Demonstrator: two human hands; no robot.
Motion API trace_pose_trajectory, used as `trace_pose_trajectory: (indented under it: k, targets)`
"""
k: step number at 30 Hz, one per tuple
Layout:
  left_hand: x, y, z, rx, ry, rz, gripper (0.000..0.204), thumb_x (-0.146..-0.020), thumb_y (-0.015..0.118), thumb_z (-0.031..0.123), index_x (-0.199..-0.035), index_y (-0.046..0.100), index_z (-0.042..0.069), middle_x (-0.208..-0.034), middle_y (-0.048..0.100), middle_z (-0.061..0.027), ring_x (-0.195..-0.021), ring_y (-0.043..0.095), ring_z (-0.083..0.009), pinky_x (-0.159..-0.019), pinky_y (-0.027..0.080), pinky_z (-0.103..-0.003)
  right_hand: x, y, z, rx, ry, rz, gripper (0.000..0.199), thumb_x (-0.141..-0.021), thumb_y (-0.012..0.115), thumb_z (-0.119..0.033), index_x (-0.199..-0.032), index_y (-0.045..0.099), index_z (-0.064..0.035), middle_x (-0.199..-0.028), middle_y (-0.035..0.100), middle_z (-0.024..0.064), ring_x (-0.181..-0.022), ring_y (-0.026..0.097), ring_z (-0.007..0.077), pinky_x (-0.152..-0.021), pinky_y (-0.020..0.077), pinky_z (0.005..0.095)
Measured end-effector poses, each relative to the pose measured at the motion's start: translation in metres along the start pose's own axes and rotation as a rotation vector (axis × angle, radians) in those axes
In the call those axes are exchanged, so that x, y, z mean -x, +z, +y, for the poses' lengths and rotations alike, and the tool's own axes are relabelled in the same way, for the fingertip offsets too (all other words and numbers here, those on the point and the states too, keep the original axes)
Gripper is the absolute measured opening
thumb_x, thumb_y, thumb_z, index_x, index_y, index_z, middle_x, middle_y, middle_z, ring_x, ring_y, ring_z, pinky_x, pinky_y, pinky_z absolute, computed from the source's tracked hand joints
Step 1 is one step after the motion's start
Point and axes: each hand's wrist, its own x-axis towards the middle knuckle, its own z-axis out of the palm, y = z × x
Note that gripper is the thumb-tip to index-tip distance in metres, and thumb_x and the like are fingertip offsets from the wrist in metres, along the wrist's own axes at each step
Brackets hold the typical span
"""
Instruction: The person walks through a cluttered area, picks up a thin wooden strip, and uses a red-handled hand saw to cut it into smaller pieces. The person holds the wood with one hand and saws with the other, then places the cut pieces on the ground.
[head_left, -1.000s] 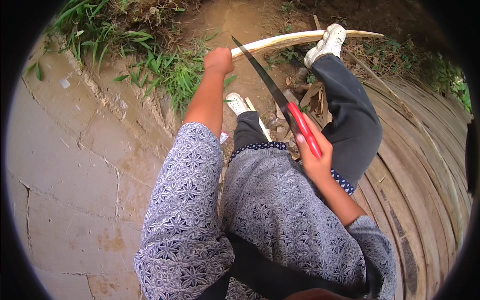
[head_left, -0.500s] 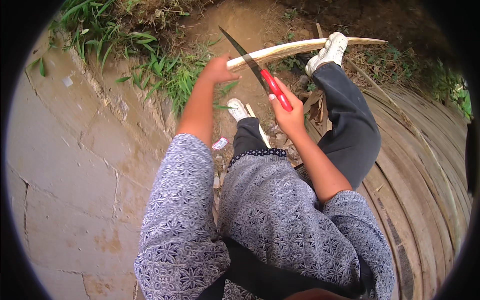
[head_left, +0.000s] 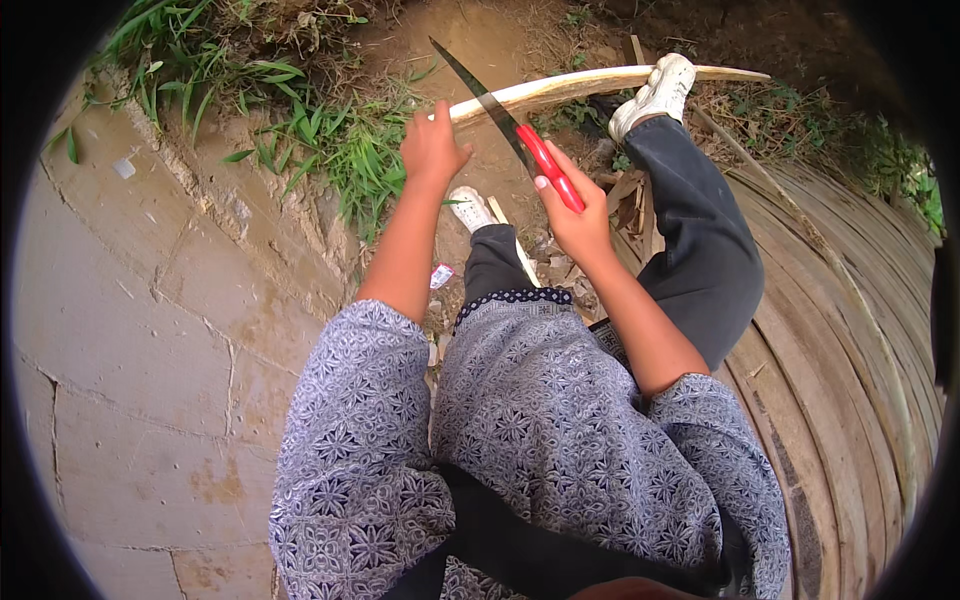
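Pale wood, a long curved strip (head_left: 590, 82), runs from eleven o'clock to one o'clock across the dirt. The left hand (head_left: 432, 150) is clenched around its near end, while a white shoe (head_left: 655, 92) pins the far part. The right hand (head_left: 575, 215) grips the red handle of a knife (head_left: 510, 125), its dark blade laid on the strip just beside the left hand. A slip along the wood could carry the edge into those fingers; the strip might also spring from under the shoe.

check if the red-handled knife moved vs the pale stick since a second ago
Yes. The red-handled knife has gone up and forward; its blade now crosses the pale stick.
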Motion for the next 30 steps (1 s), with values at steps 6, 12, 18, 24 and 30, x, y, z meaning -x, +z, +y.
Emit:
trace_pose_trajectory:
  k: [6,12,18,24,30]
  targets:
    - [-0.052,0.003,0.004,-0.214,0.090,-0.238,0.055,-0.073,0.078,0.035,-0.120,0.063,0.009,-0.114,0.069,-0.0175,-0.106,0.069,-0.0338,-0.082,0.058,-0.046,-0.011,0.002,-0.007,-0.022,0.145,-0.065,0.050,-0.093,0.069,-0.015,-0.140,0.057,-0.0037,-0.112,0.072,0.0133,-0.091,0.060,0.0084,-0.084,0.0498,0.0261]
    - [-0.046,0.017,-0.006,-0.169,0.151,-0.389,0.051,-0.075,0.073,0.039,-0.115,0.069,0.007,-0.107,0.073,-0.0176,-0.098,0.071,-0.0340,-0.084,0.058,-0.046,0.011,0.002,0.002,0.009,0.130,-0.041,0.049,-0.094,0.068,-0.016,-0.140,0.057,-0.0050,-0.113,0.072,0.0145,-0.093,0.063,0.0107,-0.085,0.0498,0.0272]
    - [-0.045,0.027,-0.011,-0.110,0.123,-0.383,0.045,-0.074,0.074,0.038,-0.108,0.074,0.007,-0.106,0.073,-0.0184,-0.097,0.072,-0.0341,-0.084,0.059,-0.045,0.046,-0.023,-0.009,0.092,0.236,-0.084,0.049,-0.094,0.068,-0.014,-0.141,0.056,-0.0045,-0.114,0.072,0.0152,-0.096,0.064,0.0107,-0.087,0.0496,0.0274]
    - [-0.062,0.010,-0.016,-0.146,0.132,-0.338,0.042,-0.074,0.074,0.036,-0.105,0.075,0.007,-0.105,0.074,-0.0192,-0.096,0.072,-0.0351,-0.083,0.059,-0.045,0.086,-0.065,-0.078,0.189,0.246,-0.123,0.048,-0.096,0.064,-0.010,-0.142,0.054,-0.0023,-0.117,0.071,0.0150,-0.105,0.064,0.0121,-0.090,0.0495,0.0280]
    - [-0.063,-0.007,-0.014,-0.155,0.081,-0.312,0.040,-0.074,0.074,0.034,-0.103,0.076,0.007,-0.106,0.074,-0.0188,-0.097,0.072,-0.0344,-0.084,0.059,-0.044,0.036,-0.026,-0.038,0.084,0.090,-0.039,0.044,-0.096,0.065,-0.011,-0.139,0.058,-0.0036,-0.119,0.071,0.0152,-0.102,0.065,0.0124,-0.088,0.0502,0.0272]
